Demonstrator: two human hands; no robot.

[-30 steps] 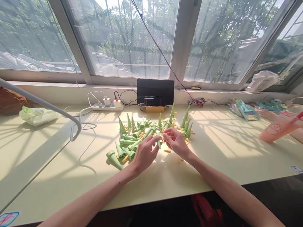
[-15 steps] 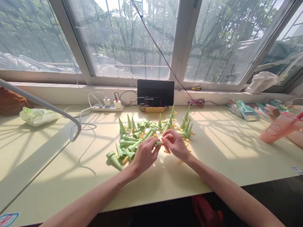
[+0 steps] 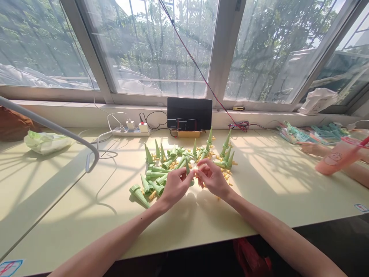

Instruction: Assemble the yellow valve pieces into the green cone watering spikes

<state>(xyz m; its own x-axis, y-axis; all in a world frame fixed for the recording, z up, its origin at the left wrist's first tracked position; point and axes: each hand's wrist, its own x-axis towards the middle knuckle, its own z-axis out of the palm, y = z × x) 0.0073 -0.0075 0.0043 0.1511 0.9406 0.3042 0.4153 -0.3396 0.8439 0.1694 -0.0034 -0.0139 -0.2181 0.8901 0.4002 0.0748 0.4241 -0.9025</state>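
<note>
My left hand (image 3: pixel 176 187) is closed on a green cone (image 3: pixel 187 167), whose tip points up between thumb and fingers. Touching it from the right, my right hand (image 3: pixel 212 177) has its fingertips pinched near the cone's side; what they hold is too small to make out. Several green cones (image 3: pixel 139 195) lie around and behind my hands, some on their sides and some upright. Small yellow pieces (image 3: pixel 152 195) are scattered among them, and a few cones at the right (image 3: pixel 225 144) stand with yellow pieces attached.
Behind the pile stand a black tablet (image 3: pixel 189 109) and a phone. A power strip (image 3: pixel 131 132) is at back left, near a green-white packet (image 3: pixel 46 142). At right, another person's hand (image 3: pixel 313 148) is beside a pink drink cup (image 3: pixel 331 157). A grey curved bar (image 3: pixel 57 122) crosses the left.
The cone in my left hand has turned from lying flat to pointing up. My right fingertips have shifted slightly left. The other person's hand at right has lowered to the table.
</note>
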